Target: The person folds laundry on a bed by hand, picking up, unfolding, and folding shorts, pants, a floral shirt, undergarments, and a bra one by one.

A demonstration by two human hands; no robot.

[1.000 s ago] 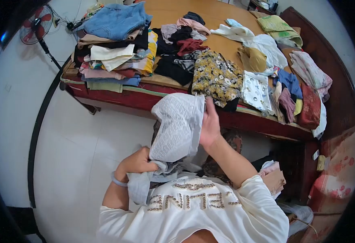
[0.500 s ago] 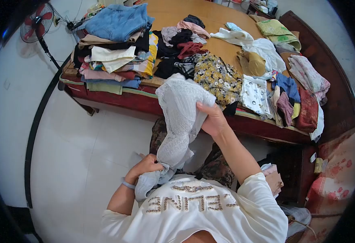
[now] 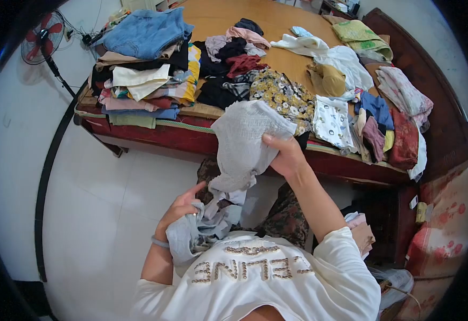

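Observation:
A pale grey-white garment [image 3: 247,142] with a fine lacy knit pattern hangs in front of me, near the bed's edge. My right hand [image 3: 286,155] grips its right side, thumb on the near face and fingers behind. Below, its lower end falls in loose folds over my lap. My left hand [image 3: 183,207] is lower down, index finger stretched toward the garment, the other fingers curled at a bunched grey cloth [image 3: 183,235]. That cloth drapes beneath the left wrist and overlaps the hanging folds.
On the wooden bed [image 3: 207,13] stands a folded clothes stack [image 3: 137,96] topped by denim [image 3: 145,35]. A floral yellow-black garment [image 3: 284,93], a mustard bra cup [image 3: 326,80] and a white printed cloth [image 3: 333,123] lie rightward. A fan [image 3: 42,37] stands far left.
The upper garment has spread wider and shifted slightly right in my right hand. My left hand has moved left and up, its index finger now extended, and the lower folds have loosened.

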